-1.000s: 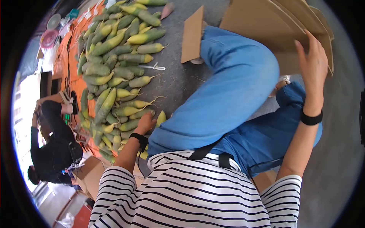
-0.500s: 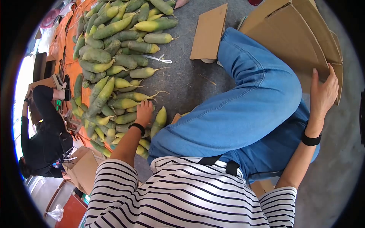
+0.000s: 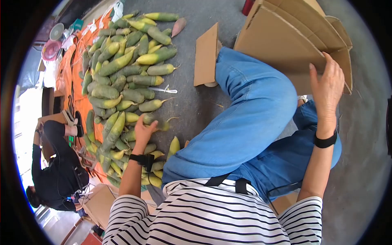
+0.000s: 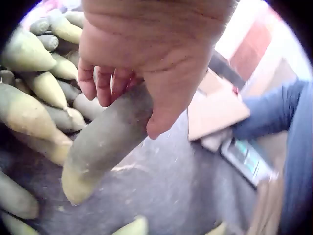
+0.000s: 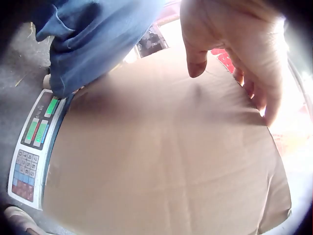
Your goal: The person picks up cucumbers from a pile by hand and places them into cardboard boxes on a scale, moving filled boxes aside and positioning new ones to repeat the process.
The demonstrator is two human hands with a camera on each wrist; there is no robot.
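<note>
My left hand [image 3: 143,132] grips a green radish [image 4: 110,137] by one end, thumb on the near side and fingers curled round the far side. Its yellowish tip points down over the dark floor in the left wrist view. Beside it lies a large pile of green radishes [image 3: 118,57] with pale yellow ends. At the right, my right hand [image 3: 328,81] is at the edge of a cardboard box [image 3: 281,49], thumb spread apart from the fingers. In the right wrist view the fingertips touch the cardboard's edge and the thumb stands off its face.
A digital scale [image 5: 32,142] sits by the box, next to my bent leg [image 3: 261,94]. A loose cardboard piece [image 3: 206,57] stands near the knee. One radish [image 3: 174,146] lies apart by my thigh. An orange sheet [image 3: 73,77] runs under the pile. Another person [image 3: 61,171] is at the left.
My left hand, earlier resting on radishes at the pile's near edge, now holds one and has drawn it up. My right hand stays at the box edge. The head view has shifted.
</note>
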